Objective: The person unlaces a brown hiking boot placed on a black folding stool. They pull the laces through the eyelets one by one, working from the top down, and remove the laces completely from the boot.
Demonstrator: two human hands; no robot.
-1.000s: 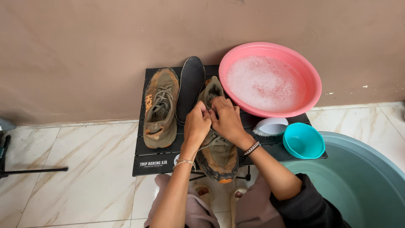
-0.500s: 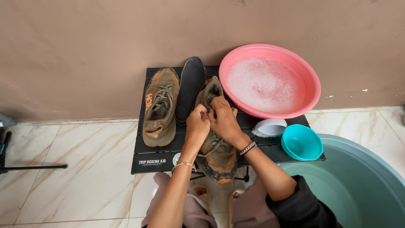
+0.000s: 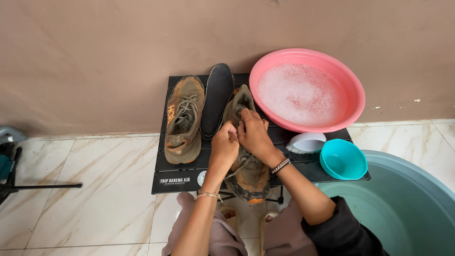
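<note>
Left hand: my left hand [image 3: 223, 148] is curled tight, fingertips pinched on the lace [image 3: 235, 167] over the tongue of the muddy brown sneaker [image 3: 246, 163].
Right hand: my right hand [image 3: 253, 132] is bent over the same spot, fingers closed on the lacing just beside the left; a dark bracelet sits on that wrist.
Sneaker in hand: it lies lengthwise in the middle of the black folding table [image 3: 182, 178], toe toward the wall, heel over the table's near edge.
Insole: a black insole [image 3: 216, 99] lies just left of that shoe, reaching the far edge.
Second sneaker: the other muddy sneaker [image 3: 185, 118] lies at the table's left side, laces still threaded.
Basin: a pink basin [image 3: 353, 92] of soapy water fills the far right corner.
Near right corner: a white scrub brush [image 3: 307, 142] and a teal bowl [image 3: 343, 160] touch each other.
Floor: a large green tub [image 3: 417, 208] stands beside the table's right edge.
</note>
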